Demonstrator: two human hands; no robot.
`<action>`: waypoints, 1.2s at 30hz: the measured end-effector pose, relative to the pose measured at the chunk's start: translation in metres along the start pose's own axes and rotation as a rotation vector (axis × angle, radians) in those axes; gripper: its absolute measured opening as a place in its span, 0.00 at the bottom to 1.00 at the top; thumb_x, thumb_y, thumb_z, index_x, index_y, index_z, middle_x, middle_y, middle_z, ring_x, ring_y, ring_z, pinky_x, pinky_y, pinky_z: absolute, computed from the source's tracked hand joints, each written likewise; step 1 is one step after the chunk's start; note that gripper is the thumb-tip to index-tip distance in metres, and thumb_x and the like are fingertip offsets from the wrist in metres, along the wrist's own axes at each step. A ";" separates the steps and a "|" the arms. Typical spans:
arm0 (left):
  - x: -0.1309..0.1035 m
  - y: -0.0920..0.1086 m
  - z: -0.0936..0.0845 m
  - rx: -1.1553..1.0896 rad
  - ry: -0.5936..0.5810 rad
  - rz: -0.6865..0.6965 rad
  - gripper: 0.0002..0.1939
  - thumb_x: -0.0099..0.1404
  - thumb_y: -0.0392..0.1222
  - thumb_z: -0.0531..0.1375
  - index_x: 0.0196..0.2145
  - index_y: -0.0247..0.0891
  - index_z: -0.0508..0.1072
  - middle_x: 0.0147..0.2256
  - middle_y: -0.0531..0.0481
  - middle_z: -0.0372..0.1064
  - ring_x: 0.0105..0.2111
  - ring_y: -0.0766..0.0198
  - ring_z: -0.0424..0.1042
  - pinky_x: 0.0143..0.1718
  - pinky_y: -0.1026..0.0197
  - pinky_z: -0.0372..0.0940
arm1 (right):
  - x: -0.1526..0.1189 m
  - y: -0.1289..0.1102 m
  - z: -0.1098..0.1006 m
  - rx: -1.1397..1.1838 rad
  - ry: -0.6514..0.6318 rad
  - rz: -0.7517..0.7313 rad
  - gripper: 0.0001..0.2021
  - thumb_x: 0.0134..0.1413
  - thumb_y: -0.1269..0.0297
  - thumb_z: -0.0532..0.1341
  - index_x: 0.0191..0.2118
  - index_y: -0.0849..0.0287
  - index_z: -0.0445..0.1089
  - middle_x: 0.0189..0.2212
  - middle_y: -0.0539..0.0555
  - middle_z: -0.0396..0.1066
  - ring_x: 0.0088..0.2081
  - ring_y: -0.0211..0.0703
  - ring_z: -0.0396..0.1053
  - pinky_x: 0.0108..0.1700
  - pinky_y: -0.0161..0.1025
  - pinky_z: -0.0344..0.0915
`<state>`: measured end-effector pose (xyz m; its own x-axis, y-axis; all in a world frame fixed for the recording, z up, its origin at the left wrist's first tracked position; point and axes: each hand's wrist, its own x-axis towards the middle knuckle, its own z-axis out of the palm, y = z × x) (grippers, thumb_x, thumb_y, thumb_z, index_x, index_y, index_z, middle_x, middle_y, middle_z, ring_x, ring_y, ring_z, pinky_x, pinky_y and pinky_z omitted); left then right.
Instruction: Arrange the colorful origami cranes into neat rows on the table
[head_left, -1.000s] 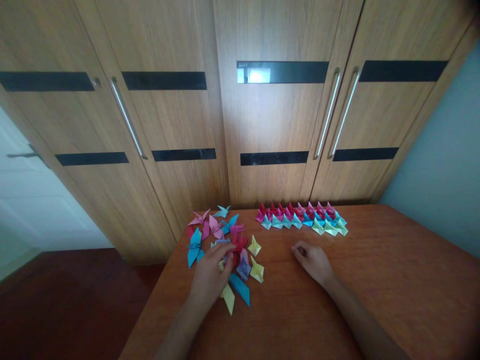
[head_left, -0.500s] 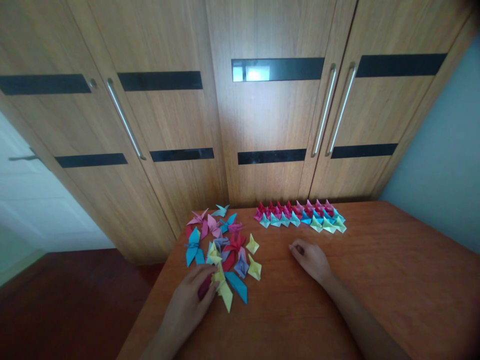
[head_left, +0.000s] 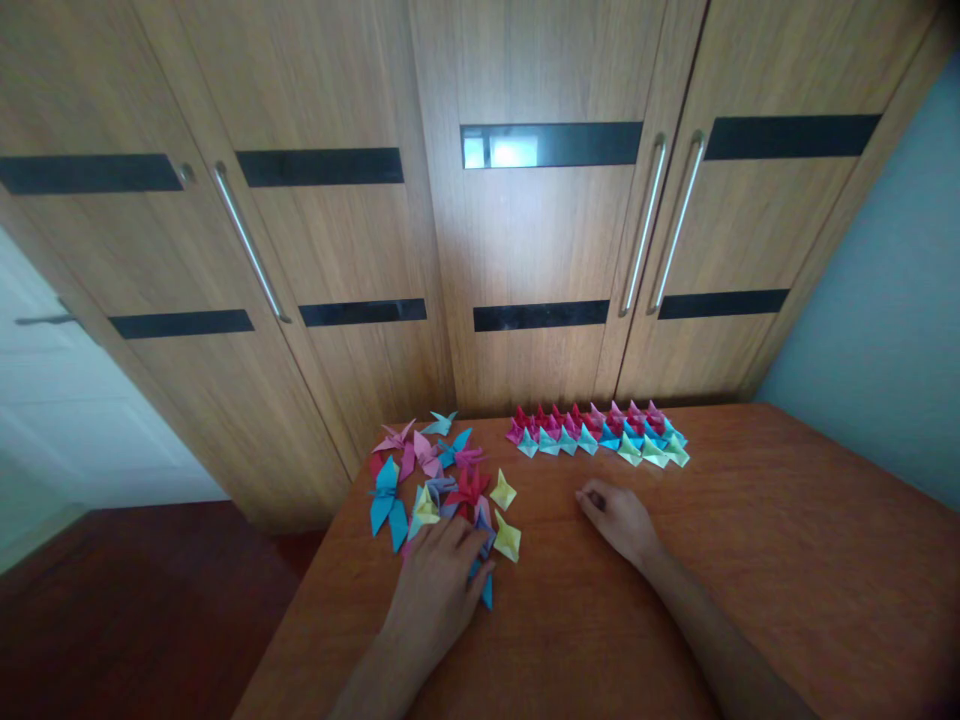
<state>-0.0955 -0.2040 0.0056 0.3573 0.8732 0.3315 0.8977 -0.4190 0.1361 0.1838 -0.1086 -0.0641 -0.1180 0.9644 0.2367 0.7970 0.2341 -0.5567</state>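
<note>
My left hand (head_left: 439,572) reaches over the near side of a loose pile of folded paper cranes. Its fingers curve down with the thumb apart from the index finger, and a blue crane (head_left: 487,592) shows beside the thumb. The fingertips' contact with the paper is partly hidden. Around the hand lie a red crane (head_left: 469,488), a blue crane with spread wings (head_left: 386,498) and a yellow folded piece (head_left: 427,507). Two more yellow pieces, one being this piece (head_left: 508,538), sit just right of the pile. My right hand (head_left: 619,520) rests on the table, loosely curled, with nothing visible in it.
Rows of upright folded pieces (head_left: 592,438) in red, pink, blue and pale green stand along the table's back edge. Behind the wooden table (head_left: 570,640) rises a wardrobe (head_left: 525,230) with metal handles. A white door (head_left: 67,400) is at left.
My left hand has moved right, now covering the yellow crane it was touching and part of the blue one. My right hand stays in place. The view has shifted slightly.
</note>
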 end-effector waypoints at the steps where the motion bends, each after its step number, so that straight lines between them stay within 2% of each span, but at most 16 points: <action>1: 0.003 0.005 0.000 0.031 -0.043 0.003 0.11 0.58 0.38 0.59 0.41 0.44 0.72 0.37 0.48 0.69 0.39 0.54 0.69 0.43 0.51 0.63 | 0.000 0.000 0.000 0.001 0.001 0.000 0.14 0.55 0.55 0.51 0.25 0.55 0.65 0.20 0.48 0.67 0.23 0.38 0.65 0.26 0.33 0.53; 6: 0.009 0.017 0.005 0.163 -0.150 -0.015 0.07 0.60 0.36 0.56 0.36 0.40 0.73 0.34 0.46 0.70 0.37 0.53 0.69 0.41 0.50 0.62 | 0.000 0.000 0.000 0.002 0.009 -0.016 0.14 0.56 0.56 0.51 0.25 0.55 0.65 0.19 0.47 0.67 0.23 0.38 0.64 0.26 0.32 0.53; 13: 0.009 0.012 0.007 0.213 -0.156 -0.055 0.09 0.63 0.35 0.52 0.33 0.40 0.72 0.33 0.47 0.70 0.35 0.55 0.70 0.37 0.54 0.64 | 0.001 -0.001 -0.001 -0.010 -0.019 -0.008 0.14 0.56 0.56 0.51 0.25 0.55 0.66 0.19 0.48 0.67 0.23 0.38 0.64 0.26 0.33 0.53; 15: 0.008 0.007 0.004 0.181 -0.104 -0.065 0.10 0.64 0.36 0.51 0.33 0.41 0.72 0.33 0.47 0.70 0.34 0.57 0.71 0.37 0.56 0.64 | 0.001 -0.001 -0.001 -0.014 -0.016 -0.006 0.14 0.55 0.57 0.51 0.25 0.55 0.66 0.20 0.48 0.67 0.23 0.38 0.64 0.26 0.33 0.53; 18: 0.011 -0.005 -0.002 0.072 0.034 -0.094 0.10 0.63 0.36 0.52 0.37 0.42 0.73 0.35 0.48 0.71 0.36 0.58 0.71 0.38 0.58 0.65 | 0.000 -0.002 -0.002 -0.014 -0.012 0.001 0.13 0.55 0.57 0.51 0.25 0.55 0.66 0.20 0.48 0.67 0.24 0.37 0.64 0.26 0.33 0.52; 22: 0.022 -0.018 -0.007 -0.191 0.243 -0.118 0.11 0.61 0.36 0.54 0.40 0.41 0.73 0.39 0.49 0.72 0.36 0.61 0.72 0.39 0.60 0.66 | -0.001 -0.004 -0.004 0.007 -0.008 0.003 0.13 0.55 0.58 0.52 0.26 0.56 0.67 0.20 0.48 0.67 0.24 0.37 0.64 0.27 0.33 0.52; 25: 0.035 -0.018 -0.007 -0.409 0.289 -0.167 0.09 0.61 0.38 0.55 0.38 0.40 0.73 0.35 0.50 0.74 0.31 0.64 0.72 0.34 0.63 0.67 | -0.001 -0.004 -0.005 0.047 -0.025 0.008 0.12 0.54 0.58 0.53 0.26 0.56 0.67 0.21 0.49 0.68 0.24 0.38 0.65 0.28 0.33 0.54; 28: 0.050 -0.010 -0.004 -0.526 0.262 -0.170 0.08 0.61 0.37 0.56 0.36 0.39 0.74 0.33 0.52 0.74 0.29 0.65 0.71 0.32 0.64 0.66 | -0.002 -0.006 -0.006 0.173 -0.074 -0.030 0.12 0.54 0.57 0.53 0.27 0.56 0.68 0.22 0.49 0.68 0.25 0.38 0.64 0.29 0.33 0.56; 31: 0.063 0.002 0.002 -0.556 0.209 -0.084 0.08 0.60 0.35 0.56 0.36 0.40 0.75 0.32 0.52 0.74 0.30 0.65 0.71 0.33 0.65 0.66 | -0.004 -0.013 -0.007 0.420 -0.122 -0.095 0.12 0.54 0.55 0.55 0.29 0.57 0.68 0.22 0.49 0.66 0.26 0.38 0.63 0.30 0.34 0.58; 36: 0.069 0.012 0.015 -0.532 0.131 0.025 0.11 0.60 0.32 0.56 0.37 0.42 0.75 0.34 0.51 0.73 0.29 0.67 0.70 0.32 0.66 0.65 | -0.009 -0.027 -0.009 0.727 -0.185 -0.116 0.14 0.52 0.53 0.59 0.39 0.58 0.68 0.27 0.49 0.66 0.30 0.37 0.64 0.33 0.34 0.61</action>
<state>-0.0559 -0.1448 0.0159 0.3108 0.8374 0.4497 0.6234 -0.5367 0.5686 0.1685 -0.1250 -0.0446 -0.3260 0.9186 0.2235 0.1901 0.2952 -0.9363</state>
